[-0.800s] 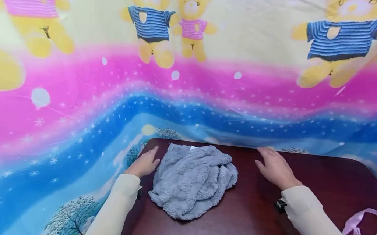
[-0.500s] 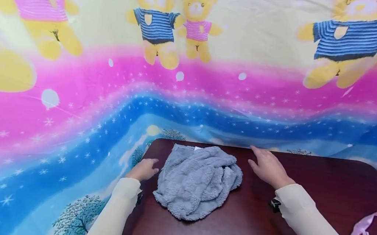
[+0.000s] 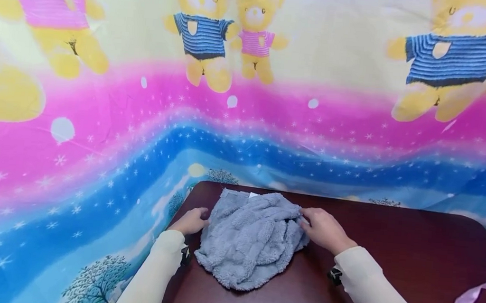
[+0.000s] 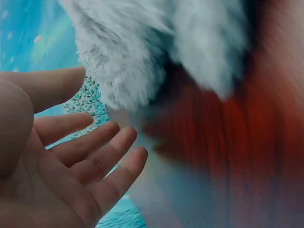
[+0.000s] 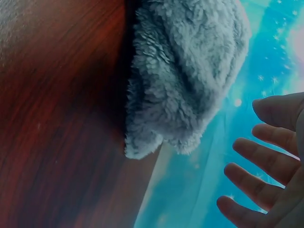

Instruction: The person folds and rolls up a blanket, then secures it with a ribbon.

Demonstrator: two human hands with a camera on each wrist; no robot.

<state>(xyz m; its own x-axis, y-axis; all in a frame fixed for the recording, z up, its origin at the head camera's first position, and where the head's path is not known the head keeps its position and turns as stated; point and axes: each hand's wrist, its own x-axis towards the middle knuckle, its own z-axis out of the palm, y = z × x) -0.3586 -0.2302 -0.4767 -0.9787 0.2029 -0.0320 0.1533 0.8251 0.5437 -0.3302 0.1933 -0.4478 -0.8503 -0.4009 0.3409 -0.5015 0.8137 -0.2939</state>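
Left hand (image 3: pixel 190 220) and right hand (image 3: pixel 327 228), fingers spread, gripping nothing, flank the crumpled cloth (image 3: pixel 248 247) on the desk (image 3: pixel 405 264), presumably so both sides are within reach.

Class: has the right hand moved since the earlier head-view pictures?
Yes: the right hand has moved left and away from the far table edge, toward the cloth.

Both wrist views crop the grey cloth (image 5: pixel 192 71); the head view, the ribbon (image 3: pixel 464 302).
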